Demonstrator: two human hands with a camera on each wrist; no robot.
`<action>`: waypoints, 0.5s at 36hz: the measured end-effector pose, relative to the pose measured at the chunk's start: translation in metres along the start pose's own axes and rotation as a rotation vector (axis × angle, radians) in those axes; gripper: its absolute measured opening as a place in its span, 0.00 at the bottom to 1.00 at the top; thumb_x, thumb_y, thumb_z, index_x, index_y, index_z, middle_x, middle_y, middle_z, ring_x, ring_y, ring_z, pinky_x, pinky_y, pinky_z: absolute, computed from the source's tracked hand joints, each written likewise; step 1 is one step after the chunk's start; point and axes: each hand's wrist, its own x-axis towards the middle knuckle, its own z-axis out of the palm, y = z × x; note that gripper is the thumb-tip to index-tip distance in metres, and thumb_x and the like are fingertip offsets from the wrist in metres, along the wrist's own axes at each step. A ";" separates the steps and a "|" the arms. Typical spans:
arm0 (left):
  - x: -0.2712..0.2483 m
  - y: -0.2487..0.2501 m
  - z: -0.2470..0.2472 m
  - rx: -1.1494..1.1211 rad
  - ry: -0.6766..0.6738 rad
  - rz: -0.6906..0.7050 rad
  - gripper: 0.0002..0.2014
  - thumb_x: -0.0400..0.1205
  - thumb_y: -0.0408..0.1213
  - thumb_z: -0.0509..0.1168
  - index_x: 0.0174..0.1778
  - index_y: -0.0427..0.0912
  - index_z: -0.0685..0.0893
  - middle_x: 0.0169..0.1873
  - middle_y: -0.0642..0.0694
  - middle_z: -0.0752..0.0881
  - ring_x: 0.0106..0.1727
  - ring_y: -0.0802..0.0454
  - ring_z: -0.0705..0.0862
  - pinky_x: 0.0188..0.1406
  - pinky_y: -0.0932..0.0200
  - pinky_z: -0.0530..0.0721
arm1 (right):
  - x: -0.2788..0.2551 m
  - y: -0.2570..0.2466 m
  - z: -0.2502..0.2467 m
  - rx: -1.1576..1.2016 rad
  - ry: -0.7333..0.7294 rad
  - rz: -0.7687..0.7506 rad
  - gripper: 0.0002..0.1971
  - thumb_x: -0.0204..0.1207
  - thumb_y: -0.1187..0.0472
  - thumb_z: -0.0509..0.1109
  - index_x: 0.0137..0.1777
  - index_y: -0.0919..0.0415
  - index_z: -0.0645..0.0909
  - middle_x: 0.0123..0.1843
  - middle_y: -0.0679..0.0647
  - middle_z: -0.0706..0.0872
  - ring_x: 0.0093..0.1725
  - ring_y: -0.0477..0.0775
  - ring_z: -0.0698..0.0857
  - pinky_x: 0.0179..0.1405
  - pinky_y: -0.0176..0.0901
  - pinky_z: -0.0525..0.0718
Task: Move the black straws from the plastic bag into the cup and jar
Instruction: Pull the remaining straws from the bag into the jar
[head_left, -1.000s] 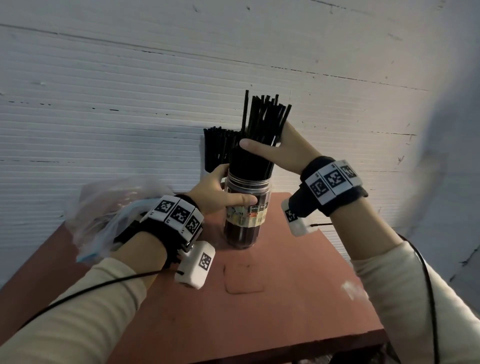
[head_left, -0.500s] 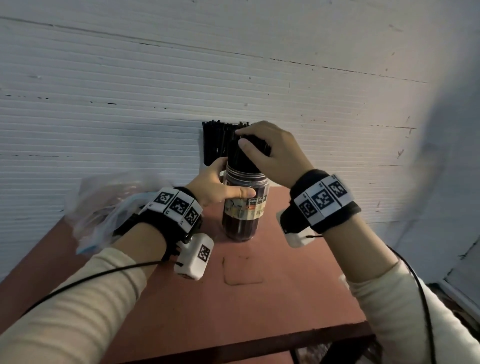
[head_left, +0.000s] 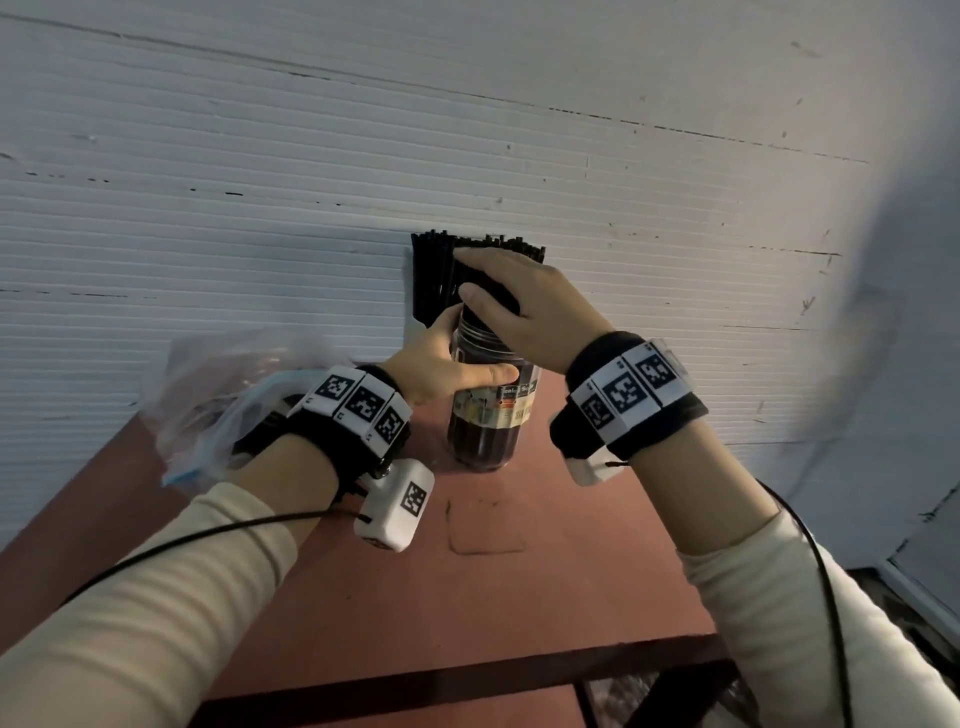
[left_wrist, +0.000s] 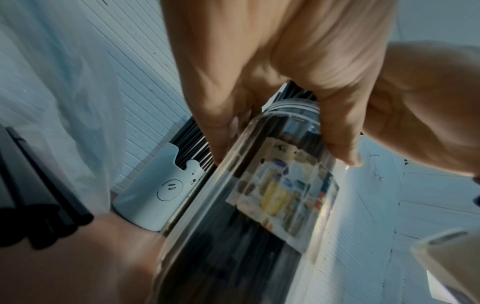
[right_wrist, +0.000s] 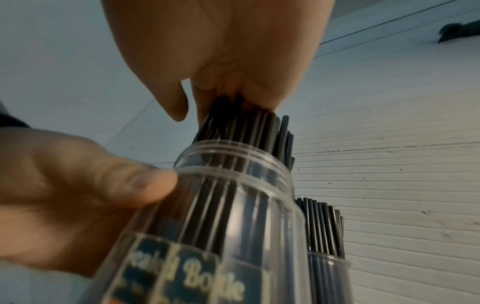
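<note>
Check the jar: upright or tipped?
Upright. The jar stands on the table, left hand gripping its side.

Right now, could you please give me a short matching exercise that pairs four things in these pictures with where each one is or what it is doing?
Things:
1. left hand
2. right hand
3. plastic bag
4. cup

States:
A. lies crumpled on the table's left side
B. stands behind the jar, full of straws
C. grips the jar's upper body
D. rests on top of the straws sticking out of the jar

Pairs: 1-C, 2-D, 3-A, 4-B
</note>
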 end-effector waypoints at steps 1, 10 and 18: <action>0.000 0.001 0.001 -0.002 -0.009 -0.007 0.56 0.57 0.55 0.83 0.81 0.52 0.63 0.65 0.52 0.84 0.67 0.54 0.83 0.71 0.45 0.79 | 0.000 -0.001 -0.001 0.018 0.010 0.001 0.24 0.86 0.51 0.59 0.80 0.58 0.68 0.79 0.52 0.73 0.78 0.49 0.70 0.75 0.37 0.65; -0.013 0.008 -0.022 0.125 -0.029 -0.024 0.64 0.58 0.48 0.83 0.86 0.49 0.51 0.83 0.51 0.64 0.81 0.56 0.66 0.76 0.55 0.70 | -0.015 -0.028 -0.008 0.094 0.402 -0.102 0.14 0.79 0.61 0.67 0.63 0.65 0.81 0.60 0.56 0.80 0.59 0.50 0.80 0.61 0.42 0.79; -0.073 0.011 -0.084 0.306 0.230 0.070 0.18 0.69 0.38 0.73 0.54 0.56 0.83 0.59 0.46 0.86 0.60 0.49 0.85 0.63 0.55 0.82 | -0.037 -0.052 0.027 0.270 -0.008 0.034 0.04 0.78 0.61 0.70 0.47 0.61 0.82 0.40 0.52 0.84 0.39 0.47 0.80 0.40 0.36 0.78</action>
